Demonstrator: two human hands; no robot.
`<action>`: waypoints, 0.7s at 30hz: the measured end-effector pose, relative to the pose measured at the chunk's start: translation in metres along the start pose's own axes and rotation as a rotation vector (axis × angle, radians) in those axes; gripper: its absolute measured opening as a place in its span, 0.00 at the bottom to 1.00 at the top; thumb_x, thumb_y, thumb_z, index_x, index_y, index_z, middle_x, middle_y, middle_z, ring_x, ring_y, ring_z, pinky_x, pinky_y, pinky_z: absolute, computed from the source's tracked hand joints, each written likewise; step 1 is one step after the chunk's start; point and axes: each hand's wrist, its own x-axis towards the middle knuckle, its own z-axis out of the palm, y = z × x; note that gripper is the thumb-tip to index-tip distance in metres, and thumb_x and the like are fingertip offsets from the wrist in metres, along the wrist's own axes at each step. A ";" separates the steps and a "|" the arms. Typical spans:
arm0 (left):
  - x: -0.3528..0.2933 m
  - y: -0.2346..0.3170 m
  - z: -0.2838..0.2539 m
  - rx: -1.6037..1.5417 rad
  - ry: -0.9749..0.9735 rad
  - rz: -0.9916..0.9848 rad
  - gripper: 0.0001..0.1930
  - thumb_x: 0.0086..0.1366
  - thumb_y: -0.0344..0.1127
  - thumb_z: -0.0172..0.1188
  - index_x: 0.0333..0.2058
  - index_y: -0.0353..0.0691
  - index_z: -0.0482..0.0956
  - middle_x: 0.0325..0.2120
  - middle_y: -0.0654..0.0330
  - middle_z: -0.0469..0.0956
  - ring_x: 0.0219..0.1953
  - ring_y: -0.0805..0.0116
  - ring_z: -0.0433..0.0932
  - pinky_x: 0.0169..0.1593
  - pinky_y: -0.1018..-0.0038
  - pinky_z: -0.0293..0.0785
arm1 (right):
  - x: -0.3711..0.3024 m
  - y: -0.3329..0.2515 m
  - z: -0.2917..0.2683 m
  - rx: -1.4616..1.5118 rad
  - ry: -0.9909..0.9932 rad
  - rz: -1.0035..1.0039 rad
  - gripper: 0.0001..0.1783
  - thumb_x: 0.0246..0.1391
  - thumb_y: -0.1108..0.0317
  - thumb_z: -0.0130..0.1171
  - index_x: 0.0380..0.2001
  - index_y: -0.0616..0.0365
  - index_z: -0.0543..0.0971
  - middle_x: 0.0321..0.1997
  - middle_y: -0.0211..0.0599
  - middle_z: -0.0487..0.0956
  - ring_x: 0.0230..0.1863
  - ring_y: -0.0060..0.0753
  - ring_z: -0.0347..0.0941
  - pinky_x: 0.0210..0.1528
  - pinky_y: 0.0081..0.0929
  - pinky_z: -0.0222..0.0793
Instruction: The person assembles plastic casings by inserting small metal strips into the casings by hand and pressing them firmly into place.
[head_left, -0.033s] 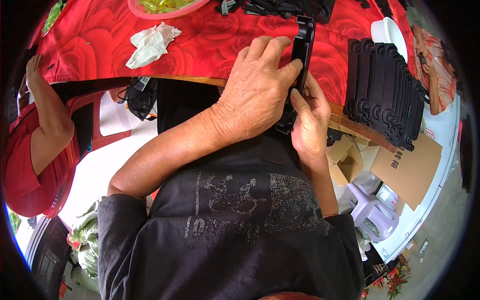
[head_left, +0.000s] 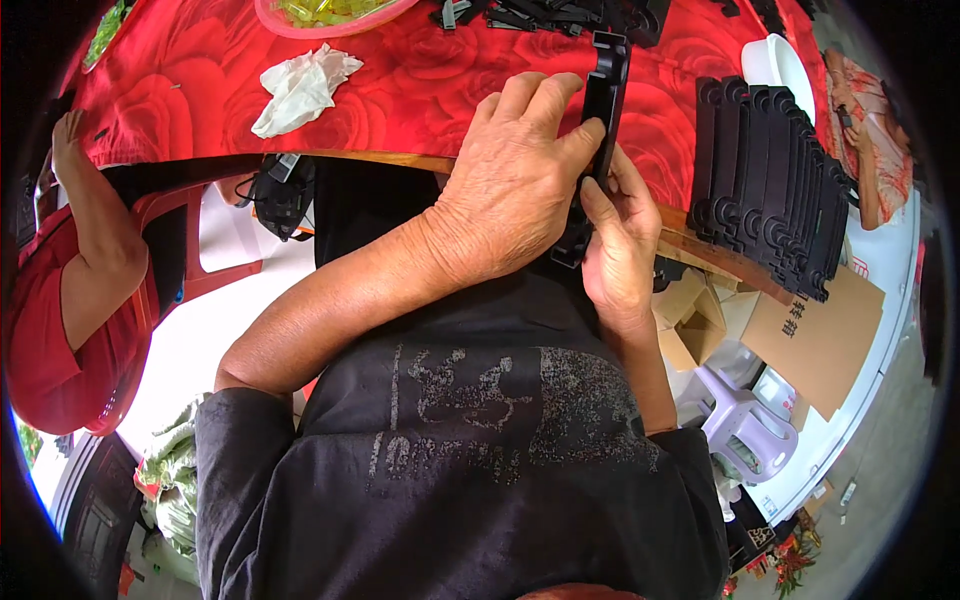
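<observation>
A long, narrow black plastic part (head_left: pixel 603 85) stands almost upright at the table's near edge, one notched end pointing away from me. My left hand (head_left: pixel 520 170) is closed against its left side, the thumb lying across the part and the other fingers bent. From the right, my right hand (head_left: pixel 622 230) grips the lower half between thumb and fingers. Its lower end (head_left: pixel 572 245) shows between the two hands, in front of my dark shirt. The fingertips of my left hand are partly hidden, so small things under them cannot be made out.
Similar black parts (head_left: pixel 765 180) stand in a row at the table's right edge, beside a white bowl (head_left: pixel 780 70). Loose black pieces (head_left: pixel 535 14), a pink-rimmed basin (head_left: pixel 330 30) and a crumpled white tissue (head_left: pixel 305 90) lie on the red cloth. A person in red (head_left: pixel 85 290) sits at left.
</observation>
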 end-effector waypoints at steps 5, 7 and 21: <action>-0.001 0.001 -0.002 0.020 -0.036 -0.010 0.21 0.55 0.29 0.61 0.50 0.38 0.76 0.55 0.45 0.67 0.55 0.44 0.67 0.56 0.54 0.66 | 0.000 0.002 -0.003 -0.015 -0.013 0.003 0.26 0.59 0.80 0.57 0.61 0.67 0.69 0.52 0.32 0.76 0.53 0.21 0.71 0.56 0.20 0.65; -0.001 0.003 -0.002 0.032 -0.043 -0.003 0.22 0.55 0.29 0.61 0.51 0.38 0.76 0.55 0.45 0.67 0.55 0.44 0.67 0.56 0.54 0.66 | -0.001 0.002 -0.003 -0.006 -0.008 -0.003 0.26 0.59 0.80 0.57 0.61 0.67 0.69 0.52 0.32 0.76 0.52 0.21 0.71 0.56 0.20 0.65; -0.011 0.008 0.012 -0.440 0.079 -0.364 0.16 0.62 0.27 0.59 0.48 0.31 0.74 0.40 0.47 0.76 0.40 0.53 0.79 0.40 0.67 0.76 | 0.002 0.003 0.000 0.073 0.039 0.030 0.22 0.63 0.76 0.54 0.60 0.65 0.69 0.48 0.31 0.77 0.50 0.22 0.72 0.56 0.22 0.68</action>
